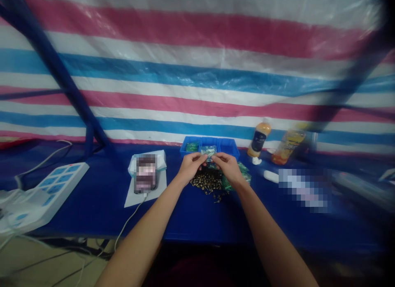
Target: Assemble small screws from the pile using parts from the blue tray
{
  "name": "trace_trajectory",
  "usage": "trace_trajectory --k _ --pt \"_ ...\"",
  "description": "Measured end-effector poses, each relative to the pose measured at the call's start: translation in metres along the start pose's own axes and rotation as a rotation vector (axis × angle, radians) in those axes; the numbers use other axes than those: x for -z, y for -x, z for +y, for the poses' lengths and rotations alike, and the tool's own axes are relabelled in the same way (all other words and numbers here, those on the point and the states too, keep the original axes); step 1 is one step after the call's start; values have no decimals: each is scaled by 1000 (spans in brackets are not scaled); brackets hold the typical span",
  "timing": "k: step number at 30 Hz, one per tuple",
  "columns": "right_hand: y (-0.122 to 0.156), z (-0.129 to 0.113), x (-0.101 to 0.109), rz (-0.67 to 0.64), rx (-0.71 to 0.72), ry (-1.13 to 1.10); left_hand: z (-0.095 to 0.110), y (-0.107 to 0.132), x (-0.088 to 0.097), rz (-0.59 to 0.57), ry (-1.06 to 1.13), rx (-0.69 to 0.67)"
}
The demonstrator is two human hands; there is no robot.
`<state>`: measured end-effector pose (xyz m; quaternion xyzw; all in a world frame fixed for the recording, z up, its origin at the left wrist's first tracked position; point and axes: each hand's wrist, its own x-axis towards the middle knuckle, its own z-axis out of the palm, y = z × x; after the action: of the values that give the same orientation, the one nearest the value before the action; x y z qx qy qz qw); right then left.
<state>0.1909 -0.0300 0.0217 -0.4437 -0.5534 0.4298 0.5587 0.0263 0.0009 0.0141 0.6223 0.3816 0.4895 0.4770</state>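
Observation:
Between my two hands is a small clear plastic bag (209, 149), pinched at its near edge just in front of the blue trays. My left hand (193, 165) grips its left side, thumb and fingers closed. On the right side my right hand (227, 165) holds it the same way. What the bag contains is too small to make out. Beneath my hands lies a heap of small brass-coloured metal parts (206, 182). Several green-tinted plastic bags (245, 174) are piled beside my right wrist. More green bags (191, 147) sit in the left compartment of the blue tray (228, 147).
A phone (145, 174) on a white packet and paper is plugged into a cable, left of my hands. Farther left lies a white power strip (61, 188). Right stand an orange drink bottle (259, 139) and a blurred second bottle (288, 146). A striped plastic sheet (197, 85) hangs behind.

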Motion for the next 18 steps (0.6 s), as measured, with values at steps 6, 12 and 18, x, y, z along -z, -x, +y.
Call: trace_trajectory --k 6,12,18 --pt "1 -3 4 -46 42 -60 7 2 1 -21 39 -46" --pt "1 -5 5 -74 37 -41 11 -1 3 15 10 -58" --pt "1 -5 5 -68 75 -39 14 -3 8 35 -94 -126"
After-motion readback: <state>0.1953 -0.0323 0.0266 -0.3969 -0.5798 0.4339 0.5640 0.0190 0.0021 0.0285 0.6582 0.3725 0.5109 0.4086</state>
